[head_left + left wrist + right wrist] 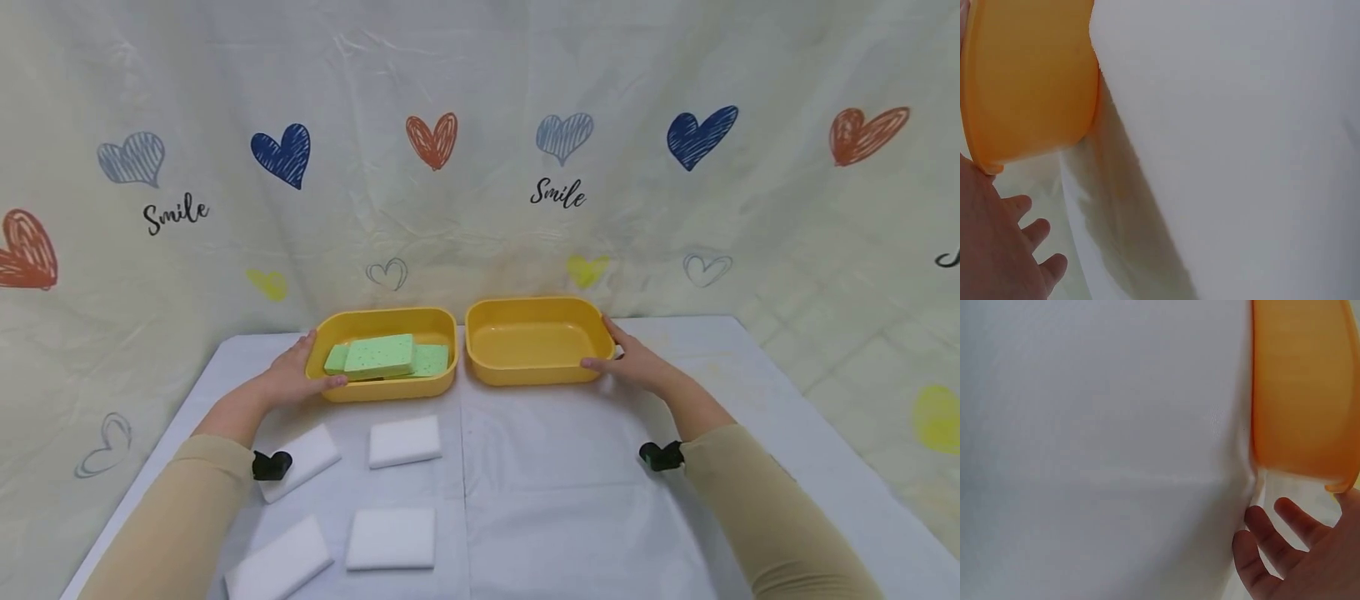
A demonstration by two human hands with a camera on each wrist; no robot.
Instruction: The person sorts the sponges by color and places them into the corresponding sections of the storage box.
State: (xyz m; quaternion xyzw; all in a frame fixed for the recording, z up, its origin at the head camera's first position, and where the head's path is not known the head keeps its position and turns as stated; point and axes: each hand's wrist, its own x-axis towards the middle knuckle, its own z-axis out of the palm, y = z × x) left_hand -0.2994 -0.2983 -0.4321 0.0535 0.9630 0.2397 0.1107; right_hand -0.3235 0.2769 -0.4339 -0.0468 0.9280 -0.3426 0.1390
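Two yellow plastic bins stand side by side at the back of the table. Light green sponges (381, 356) lie stacked in the left bin (386, 390); the right bin (540, 337) has nothing in it. My left hand (294, 372) touches the left bin's outer end, thumb along the near rim. At the right bin's outer end rests my right hand (633, 360), its thumb by the near rim. In both wrist views, several fingers extend loosely below the rim, apart from the bin wall (1035, 75). The right wrist view shows the other bin's wall (1304, 394) likewise.
Several white sponge blocks lie on the table's left half, including one near the middle (405, 441), one in front (391, 539), one at lower left (280, 560) and one beneath the left wrist (311, 458). A heart-printed curtain (480, 217) hangs behind the bins.
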